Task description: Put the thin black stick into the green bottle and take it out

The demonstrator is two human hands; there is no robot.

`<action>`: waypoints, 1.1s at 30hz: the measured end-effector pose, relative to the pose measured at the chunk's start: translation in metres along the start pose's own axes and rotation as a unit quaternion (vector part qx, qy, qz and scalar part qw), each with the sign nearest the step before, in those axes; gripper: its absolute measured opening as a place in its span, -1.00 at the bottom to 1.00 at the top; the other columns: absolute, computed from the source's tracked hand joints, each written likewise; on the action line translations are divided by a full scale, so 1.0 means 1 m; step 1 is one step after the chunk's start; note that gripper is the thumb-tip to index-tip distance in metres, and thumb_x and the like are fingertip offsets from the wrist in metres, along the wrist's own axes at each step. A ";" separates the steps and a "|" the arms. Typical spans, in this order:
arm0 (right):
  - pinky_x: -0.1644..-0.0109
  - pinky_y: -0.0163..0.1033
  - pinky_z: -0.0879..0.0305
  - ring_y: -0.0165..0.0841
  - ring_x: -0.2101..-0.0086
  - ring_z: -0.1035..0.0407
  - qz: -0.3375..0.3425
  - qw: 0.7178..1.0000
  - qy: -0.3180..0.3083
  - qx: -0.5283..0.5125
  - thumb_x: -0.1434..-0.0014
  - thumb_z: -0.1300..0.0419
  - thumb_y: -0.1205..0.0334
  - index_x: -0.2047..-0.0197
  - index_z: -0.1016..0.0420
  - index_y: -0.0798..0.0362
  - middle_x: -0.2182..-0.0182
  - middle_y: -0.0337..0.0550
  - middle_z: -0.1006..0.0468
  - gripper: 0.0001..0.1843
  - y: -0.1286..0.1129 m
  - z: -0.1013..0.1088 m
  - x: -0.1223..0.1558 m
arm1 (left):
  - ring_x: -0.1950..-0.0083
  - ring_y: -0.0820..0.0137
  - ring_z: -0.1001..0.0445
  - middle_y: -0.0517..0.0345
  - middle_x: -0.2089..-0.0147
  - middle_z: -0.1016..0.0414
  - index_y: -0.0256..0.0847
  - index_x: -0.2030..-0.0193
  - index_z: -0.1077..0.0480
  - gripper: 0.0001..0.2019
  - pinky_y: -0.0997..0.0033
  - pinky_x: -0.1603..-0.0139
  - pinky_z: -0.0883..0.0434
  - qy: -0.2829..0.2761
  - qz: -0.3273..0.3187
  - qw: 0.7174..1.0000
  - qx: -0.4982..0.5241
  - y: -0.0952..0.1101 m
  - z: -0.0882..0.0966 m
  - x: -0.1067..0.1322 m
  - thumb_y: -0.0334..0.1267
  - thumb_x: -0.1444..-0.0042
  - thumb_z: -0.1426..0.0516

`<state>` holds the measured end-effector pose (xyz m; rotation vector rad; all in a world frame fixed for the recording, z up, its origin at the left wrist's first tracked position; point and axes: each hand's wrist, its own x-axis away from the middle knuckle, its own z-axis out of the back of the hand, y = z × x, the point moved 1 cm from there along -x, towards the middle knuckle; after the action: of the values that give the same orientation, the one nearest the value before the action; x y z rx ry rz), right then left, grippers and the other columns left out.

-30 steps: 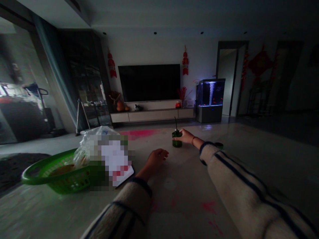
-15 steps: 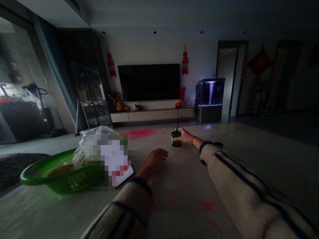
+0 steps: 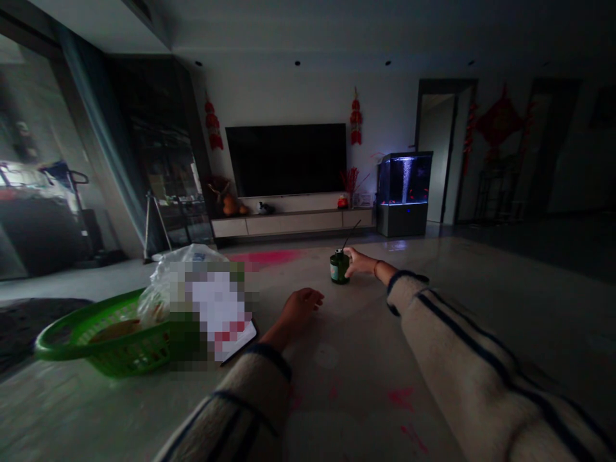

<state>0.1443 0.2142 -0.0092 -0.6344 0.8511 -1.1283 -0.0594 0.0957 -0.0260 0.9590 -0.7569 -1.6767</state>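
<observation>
A small dark-green glass bottle (image 3: 339, 269), with a pale label and a thin dark stick (image 3: 351, 235) leaning out of its neck, stands upright on the table. It looks like a reed diffuser bottle. My right hand (image 3: 362, 263) grips its right side, thumb low and a finger near the neck; the other fingers are partly hidden behind the glass. My left hand (image 3: 302, 307) rests on the tabletop nearer to me, holding nothing, its fingers loosely bent and a little apart.
A green plastic basket (image 3: 62, 350) with a clear plastic bag (image 3: 166, 273) stands at the left. Beside it lies a blurred-out flat white thing (image 3: 235, 343). Pink stains mark the tabletop (image 3: 356, 359). Farther off are a television (image 3: 286, 160), a low cabinet (image 3: 293, 222) and a lit fish tank (image 3: 404, 179).
The stick leans farther to the right, and more of the bottle's label shows. My right hand's fingers have shifted toward the bottle's right side. My left hand has barely moved.
</observation>
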 end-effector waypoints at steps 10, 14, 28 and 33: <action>-0.08 -0.12 -0.13 -0.12 -0.05 -0.18 -0.010 0.987 0.117 0.114 0.39 -0.37 0.02 -0.11 -0.02 0.16 -0.03 0.20 -0.26 0.02 -0.002 -0.016 0.002 | 0.44 0.45 -0.36 0.09 0.44 -0.42 -0.29 0.42 -0.38 -0.75 0.44 0.36 -0.31 -0.007 -0.001 1.000 0.009 0.004 0.001 0.002 -0.18 0.04 0.04; -0.06 -0.15 -0.16 -0.20 0.00 -0.26 0.002 0.997 0.057 0.046 0.45 -0.41 0.12 -0.11 -0.03 0.15 0.00 0.13 -0.31 0.05 0.001 -0.007 -0.002 | 0.43 0.45 -0.37 0.08 0.41 -0.43 -0.31 0.40 -0.38 -0.73 0.44 0.35 -0.31 -0.013 -0.001 1.000 -0.004 0.002 0.001 0.001 -0.19 0.03 0.05; -0.06 -0.15 -0.16 -0.20 -0.01 -0.24 0.028 0.991 0.077 0.104 0.34 -0.37 0.06 -0.11 -0.07 0.21 -0.03 0.17 -0.30 -0.03 0.002 -0.006 0.003 | 0.41 0.45 -0.39 0.07 0.39 -0.46 -0.33 0.36 -0.40 -0.72 0.44 0.34 -0.30 -0.016 0.025 0.999 -0.032 0.016 0.002 0.007 -0.22 0.00 0.06; 0.01 -0.15 -0.23 -0.27 0.12 -0.35 0.034 0.997 0.052 0.053 0.35 -0.38 0.13 0.05 -0.28 0.20 0.12 0.06 -0.43 -0.24 0.012 -0.005 -0.005 | 0.42 0.46 -0.38 0.08 0.40 -0.45 -0.31 0.37 -0.39 -0.74 0.46 0.36 -0.30 -0.019 0.022 0.999 -0.035 0.014 0.001 0.006 -0.23 0.00 0.07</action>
<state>0.1454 0.2225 -0.0199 -0.4585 0.8885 -1.1435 -0.0549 0.0856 -0.0151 0.8582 -0.7339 -1.6767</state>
